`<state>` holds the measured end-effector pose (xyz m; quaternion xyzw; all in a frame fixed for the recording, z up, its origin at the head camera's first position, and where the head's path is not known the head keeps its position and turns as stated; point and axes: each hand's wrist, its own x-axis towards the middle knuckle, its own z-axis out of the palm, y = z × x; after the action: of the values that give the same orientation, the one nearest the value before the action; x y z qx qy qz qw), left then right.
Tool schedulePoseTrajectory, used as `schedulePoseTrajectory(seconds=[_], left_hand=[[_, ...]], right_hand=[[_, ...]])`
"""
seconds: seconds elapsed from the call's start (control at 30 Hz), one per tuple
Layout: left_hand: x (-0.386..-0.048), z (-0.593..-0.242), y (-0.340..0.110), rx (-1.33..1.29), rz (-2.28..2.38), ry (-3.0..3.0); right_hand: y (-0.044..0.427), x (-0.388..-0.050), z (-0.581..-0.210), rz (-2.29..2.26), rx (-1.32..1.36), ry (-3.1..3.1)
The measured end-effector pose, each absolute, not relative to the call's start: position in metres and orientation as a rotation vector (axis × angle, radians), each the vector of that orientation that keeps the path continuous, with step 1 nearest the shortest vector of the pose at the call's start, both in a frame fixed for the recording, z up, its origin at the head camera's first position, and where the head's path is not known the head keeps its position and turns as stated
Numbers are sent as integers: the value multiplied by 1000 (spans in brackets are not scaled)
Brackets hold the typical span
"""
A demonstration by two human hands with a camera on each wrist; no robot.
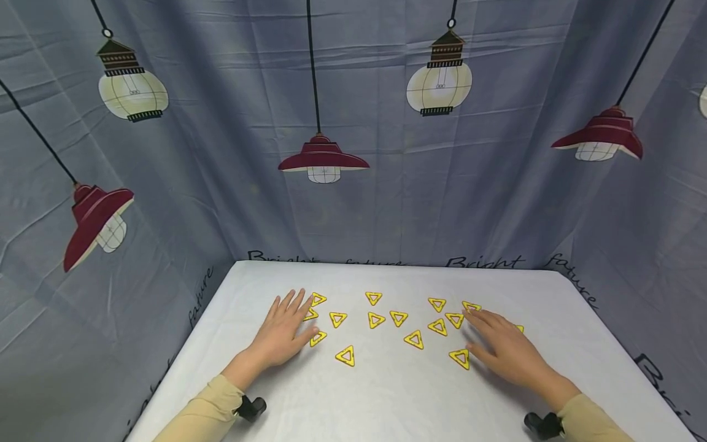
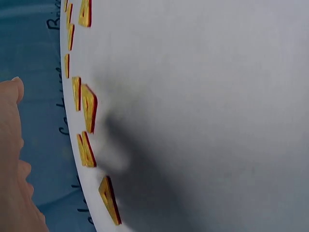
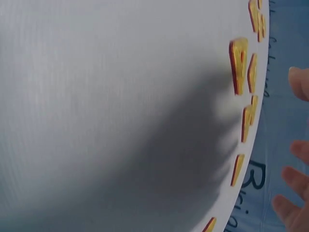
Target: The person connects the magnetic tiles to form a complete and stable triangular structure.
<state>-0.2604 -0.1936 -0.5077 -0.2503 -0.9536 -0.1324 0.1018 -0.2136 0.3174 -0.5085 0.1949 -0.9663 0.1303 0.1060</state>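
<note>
Several yellow triangular pieces with hollow centres and red-brown edges lie scattered over a white table (image 1: 386,393). My left hand (image 1: 283,331) hovers palm down at the left of the group, fingers spread and holding nothing. It partly covers a triangle (image 1: 318,338) by the thumb. On the right, my right hand (image 1: 499,344) is also held above the table with its fingers extended. A triangle (image 1: 460,358) lies close to its thumb, and another triangle (image 1: 471,306) sits by its fingertips. Shadows under both hands show in the wrist views, where the fingers are apart from the pieces.
Between the hands lie more triangles, among them a triangle (image 1: 413,339) and a triangle (image 1: 345,356) nearer the front. Behind the table hangs a blue-grey curtain (image 1: 353,215) printed with lamps and lettering. A small black camera (image 1: 251,407) is strapped at the left wrist.
</note>
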Motion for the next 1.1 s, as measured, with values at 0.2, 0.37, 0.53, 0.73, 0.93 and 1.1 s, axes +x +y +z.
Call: schedulePoseTrajectory(seconds=[0.2,0.37,0.53,0.73,0.93,1.1], left_hand=[[-249,-508,-182,-857,-458,-2829],[-241,-511,-172,-937,-477,-2846],[-233,-512,-159,-987,-514,-2850],[-227,-518,-142,-1009,-546,-2869],[-224,-524,-129,-969,-562,-2889],[-223,-529,-122,-913,-557,-2876]], right_hand=[[307,-208,-510,393,582,-2875],[301,-205,-511,379,562,-2904],[298,-204,-514,361,567,-2942],[299,-199,-517,370,594,-2979],[300,-197,-521,343,620,-2984],[301,-197,-522,343,614,-2989]])
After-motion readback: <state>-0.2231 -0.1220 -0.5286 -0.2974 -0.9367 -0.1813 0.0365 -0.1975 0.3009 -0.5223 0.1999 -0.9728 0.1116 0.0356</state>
